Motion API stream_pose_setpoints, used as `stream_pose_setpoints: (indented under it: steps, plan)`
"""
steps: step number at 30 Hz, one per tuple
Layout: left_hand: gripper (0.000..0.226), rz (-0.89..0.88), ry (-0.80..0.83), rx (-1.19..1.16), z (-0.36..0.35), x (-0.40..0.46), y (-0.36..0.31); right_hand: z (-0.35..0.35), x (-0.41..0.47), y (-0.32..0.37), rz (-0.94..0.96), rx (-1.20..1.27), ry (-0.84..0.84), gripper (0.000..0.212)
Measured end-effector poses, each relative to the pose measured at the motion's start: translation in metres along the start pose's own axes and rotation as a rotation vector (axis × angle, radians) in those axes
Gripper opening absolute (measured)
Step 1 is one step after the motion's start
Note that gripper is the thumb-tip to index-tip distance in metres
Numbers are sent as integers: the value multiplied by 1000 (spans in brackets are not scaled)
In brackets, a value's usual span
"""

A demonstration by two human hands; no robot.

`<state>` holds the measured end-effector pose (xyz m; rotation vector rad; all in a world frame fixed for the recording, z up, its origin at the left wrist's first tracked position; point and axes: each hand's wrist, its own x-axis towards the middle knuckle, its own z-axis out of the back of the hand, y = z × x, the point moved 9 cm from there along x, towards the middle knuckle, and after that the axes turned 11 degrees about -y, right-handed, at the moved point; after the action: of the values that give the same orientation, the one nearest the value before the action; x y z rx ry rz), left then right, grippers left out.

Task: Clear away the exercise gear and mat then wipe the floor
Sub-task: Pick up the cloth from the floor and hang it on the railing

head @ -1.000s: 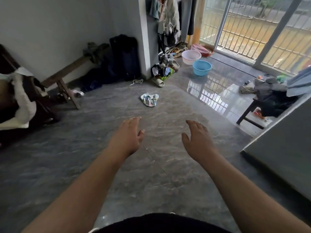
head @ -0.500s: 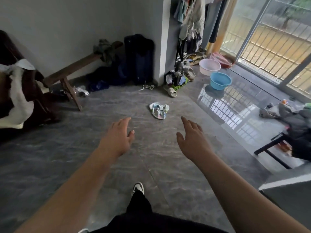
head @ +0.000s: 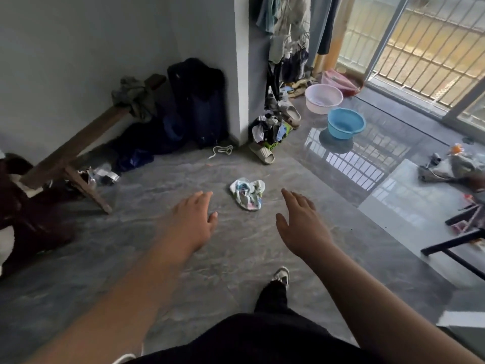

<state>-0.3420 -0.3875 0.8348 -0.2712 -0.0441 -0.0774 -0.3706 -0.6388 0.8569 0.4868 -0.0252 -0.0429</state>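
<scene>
A crumpled white-and-blue patterned cloth (head: pixel 248 193) lies on the grey tiled floor (head: pixel 147 232) just beyond my fingertips. My left hand (head: pixel 190 219) reaches forward with straight fingers, holding nothing, to the left of the cloth. My right hand (head: pixel 300 223) is stretched out the same way, empty, to the right of the cloth. Neither hand touches it. No mat or exercise gear can be made out in view.
A wooden bench (head: pixel 78 148) leans by the left wall beside dark bags (head: pixel 199 101). Slippers (head: pixel 262 153) and a laundry pile sit at the pillar's foot. A blue basin (head: pixel 346 123) and a white basin (head: pixel 323 98) stand near the barred door. A black stool (head: pixel 456 245) is at right.
I have stepped forward, so the cloth and the pillar are nearer. My right foot has come into view below. Both hands stay outstretched and empty.
</scene>
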Motion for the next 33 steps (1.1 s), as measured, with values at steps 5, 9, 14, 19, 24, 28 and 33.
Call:
stream_pose_setpoints:
  steps: [5,9,14,19,24,28,33]
  plan:
    - [60,-8,12,52,-42,124,5,-31,123,-25,-1,-3,32,66]
    - [60,45,77,112,-73,206,10,-59,220,-39,10,-26,120,67]
    - [60,45,162,128,-112,294,24,-101,317,-48,-17,-71,196,66]
    - [61,1,256,177,-165,376,53,-162,388,-59,-96,-102,255,66]
    - [62,-81,398,158,-242,458,91,-241,454,-76,-232,-118,256,66]
    - [61,-169,472,167,-320,521,124,-321,494,-106,-374,-122,261,65]
    - [64,-345,528,191,-455,571,151,-444,522,-165,-442,-138,293,66]
